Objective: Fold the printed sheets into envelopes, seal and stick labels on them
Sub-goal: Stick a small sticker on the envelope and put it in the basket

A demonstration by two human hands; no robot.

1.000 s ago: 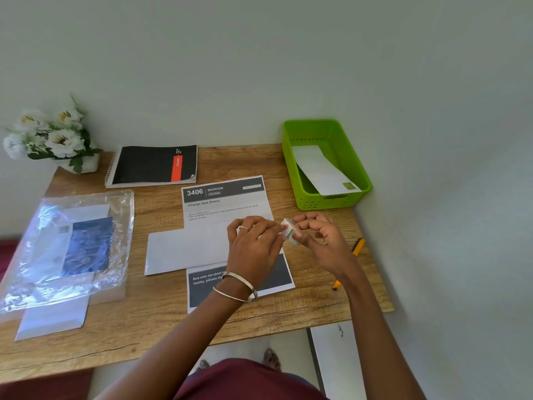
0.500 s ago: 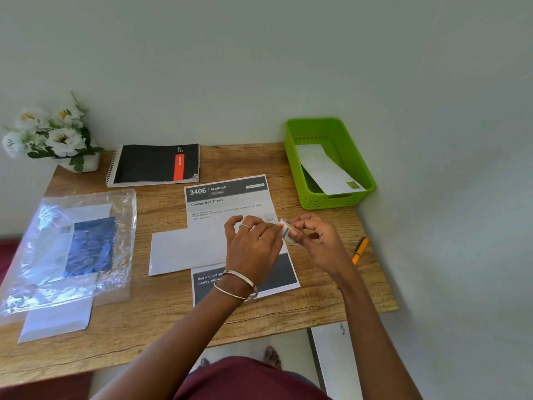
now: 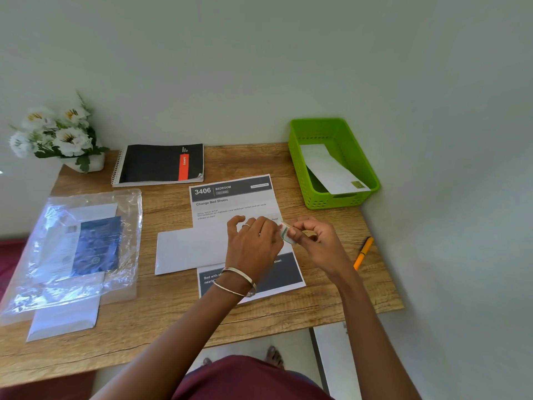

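Desk (image 3: 178,319): both hands on sticker (image 3: 286,233)

This looks like a small desk corner in a home or a little office. A wooden table (image 3: 161,319) stands tight against plain pale walls (image 3: 259,67). At 11 o'clock sits a white pot of white flowers (image 3: 54,134), and just beside it, toward 12 o'clock, lies a black spiral notebook (image 3: 155,164). A green plastic basket (image 3: 372,183) with an envelope (image 3: 331,171) inside is at 1 o'clock. An orange pen (image 3: 363,253) lies at 3 o'clock. Bare feet show on the pale floor under the table.
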